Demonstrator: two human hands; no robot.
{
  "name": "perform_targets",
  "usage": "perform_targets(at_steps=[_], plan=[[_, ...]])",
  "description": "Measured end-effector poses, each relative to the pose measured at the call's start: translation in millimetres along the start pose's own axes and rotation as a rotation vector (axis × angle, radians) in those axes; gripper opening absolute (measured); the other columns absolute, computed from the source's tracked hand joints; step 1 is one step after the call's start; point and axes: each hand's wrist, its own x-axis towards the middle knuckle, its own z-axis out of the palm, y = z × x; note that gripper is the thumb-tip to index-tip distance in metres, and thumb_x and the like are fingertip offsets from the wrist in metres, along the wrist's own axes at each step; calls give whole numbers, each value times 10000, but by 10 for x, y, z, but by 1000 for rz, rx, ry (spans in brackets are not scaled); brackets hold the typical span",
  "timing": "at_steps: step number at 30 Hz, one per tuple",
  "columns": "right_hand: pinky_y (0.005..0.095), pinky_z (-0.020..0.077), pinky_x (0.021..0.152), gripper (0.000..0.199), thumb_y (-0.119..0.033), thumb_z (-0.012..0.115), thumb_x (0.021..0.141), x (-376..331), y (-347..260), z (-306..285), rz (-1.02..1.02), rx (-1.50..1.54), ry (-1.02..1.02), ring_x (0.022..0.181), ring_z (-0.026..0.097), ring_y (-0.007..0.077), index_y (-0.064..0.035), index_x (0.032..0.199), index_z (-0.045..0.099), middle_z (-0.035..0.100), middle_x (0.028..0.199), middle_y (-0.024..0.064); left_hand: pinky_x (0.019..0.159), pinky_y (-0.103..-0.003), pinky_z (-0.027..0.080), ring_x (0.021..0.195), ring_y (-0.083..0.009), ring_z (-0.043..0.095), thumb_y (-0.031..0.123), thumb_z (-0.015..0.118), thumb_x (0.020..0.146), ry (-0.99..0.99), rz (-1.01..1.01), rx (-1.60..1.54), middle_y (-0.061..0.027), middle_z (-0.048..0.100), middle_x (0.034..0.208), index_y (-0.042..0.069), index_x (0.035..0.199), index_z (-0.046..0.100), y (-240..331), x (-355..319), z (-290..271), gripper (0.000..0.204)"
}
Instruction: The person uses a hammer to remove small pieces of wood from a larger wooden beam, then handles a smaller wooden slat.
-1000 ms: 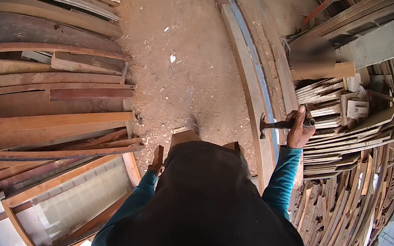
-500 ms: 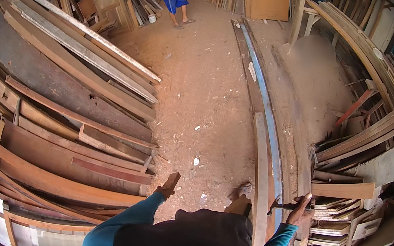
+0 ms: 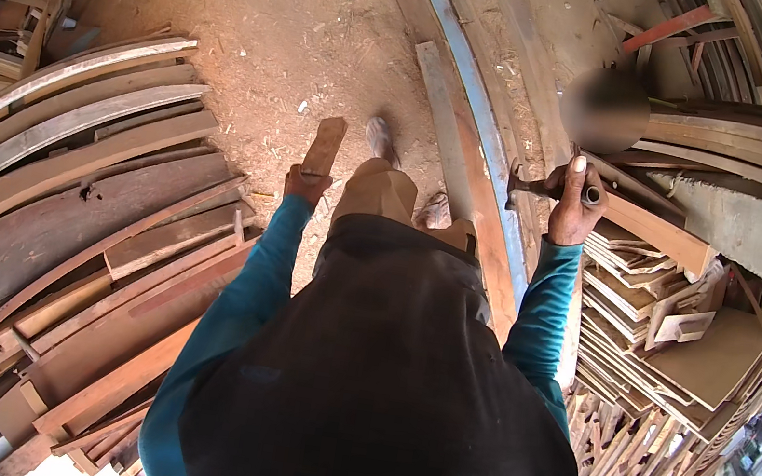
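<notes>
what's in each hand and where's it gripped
Left hand grips a short flat wood piece by its lower end. Right hand is fisted around a dark tool handle.

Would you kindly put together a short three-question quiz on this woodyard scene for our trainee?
1. True or false: the left hand holds a small flat piece of wood.
2. What does the right hand grip? A) a dark tool handle B) a paint tin C) a rope
3. Fill in: on the person's left, long curved planks lie stacked beside the ____ floor.

Key: 1 true; 2 A; 3 dirt.
</notes>
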Motion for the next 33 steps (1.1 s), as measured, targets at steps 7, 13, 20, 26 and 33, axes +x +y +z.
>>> perform_targets(at_steps=[7,13,20,26,33], plan=[[285,411,525,423,-304,572,1019,746,358,627,116,13,7,557,522,140,-4,723,538,552,626,70,950,-463,490,1115,-406,563,441,848,662,-99,255,204,-274,548,1202,-44,1301,469,1283,1265,763,887],[293,396,496,442,-349,532,1033,1678,1082,1642,128,36,-16,534,492,145,-37,727,471,511,604,81,975,-532,460,1199,-403,503,418,828,704,-354,319,328,-180,501,1309,118,1355,434,1470,3002,1918,818],[271,367,433,435,-319,516,1032,3172,2605,3230,229,-11,-218,447,451,110,-85,667,488,470,526,23,1027,-546,422,1272,-400,437,343,809,773,-441,543,426,-142,479,1369,199,1441,407,1335,4709,2890,793],[301,331,441,461,-296,655,974,3911,3626,4373,483,-49,-223,437,368,101,-143,609,416,363,514,-23,975,-484,468,1187,-398,515,166,856,677,-510,662,314,-177,531,1244,150,1370,480,1152,5121,3110,789],[288,308,373,398,-323,722,916,4339,4483,5152,663,-166,-330,397,406,104,-153,666,463,415,500,-23,843,-462,507,1002,-364,565,140,790,680,-402,609,285,-153,556,1082,146,1258,539,1141,4858,3105,631]])
